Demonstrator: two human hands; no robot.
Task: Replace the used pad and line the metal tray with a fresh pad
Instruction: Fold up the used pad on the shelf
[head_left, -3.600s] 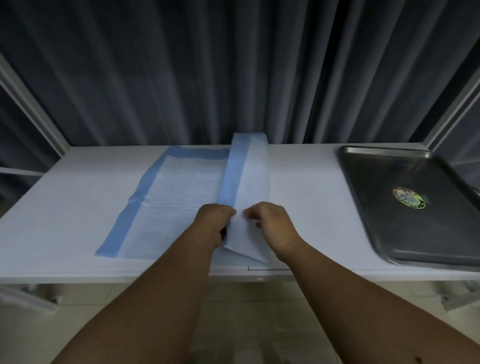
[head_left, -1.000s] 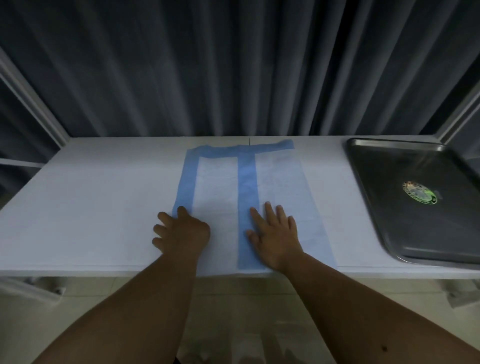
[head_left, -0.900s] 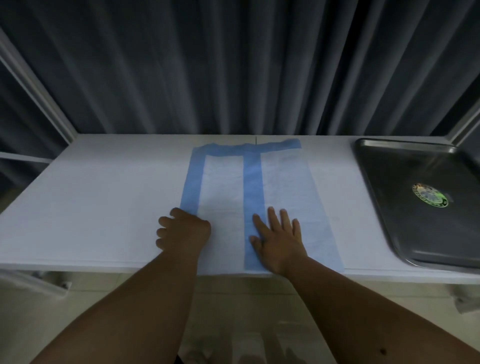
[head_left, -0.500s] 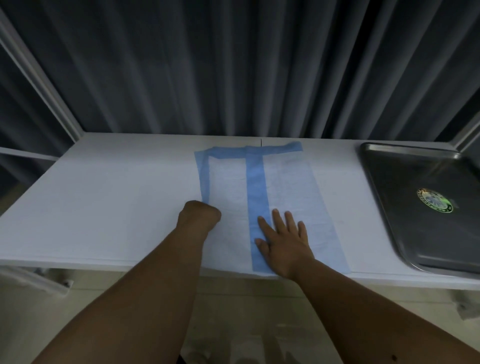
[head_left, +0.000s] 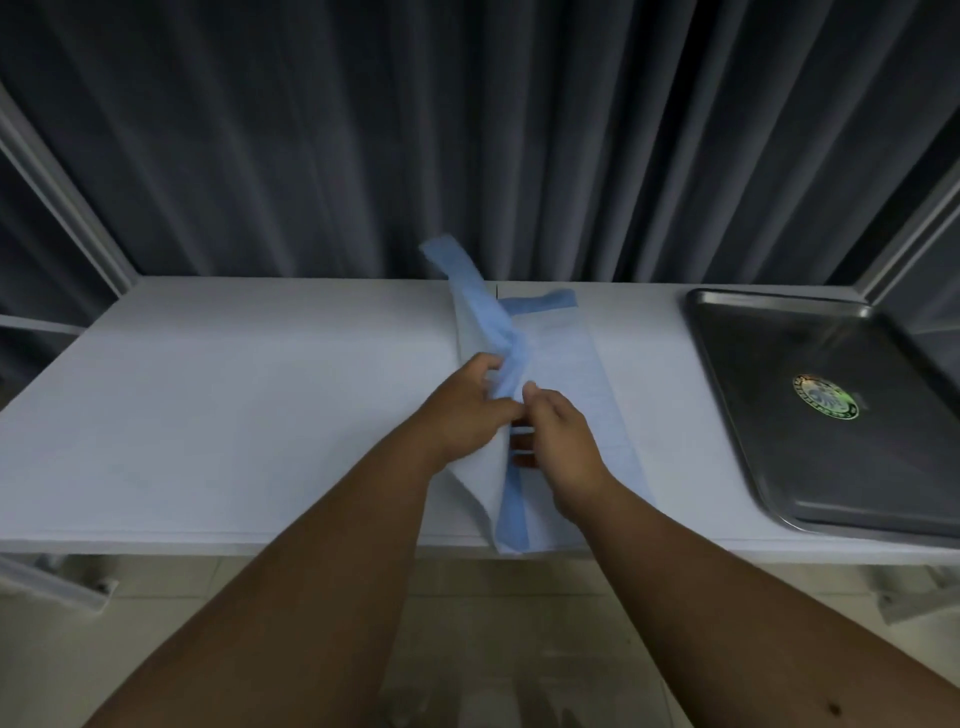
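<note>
At centre frame both hands, left hand (head_left: 462, 410) and right hand (head_left: 558, 441), pinch the folded blue-and-white disposable pad (head_left: 556, 374). It looks light and floppy (best held by its edges). Behind, the white tabletop (head_left: 234, 415); at right the bare metal tray (head_left: 831, 415); farthest, dark curtains (head_left: 467, 130).

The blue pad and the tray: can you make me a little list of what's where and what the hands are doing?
pad: blue and white, on the table, left flap lifted
left hand: grips the lifted flap
right hand: pinches the pad beside the left hand
tray: metal, bare, round sticker inside, at the table's right end
table: white
</note>
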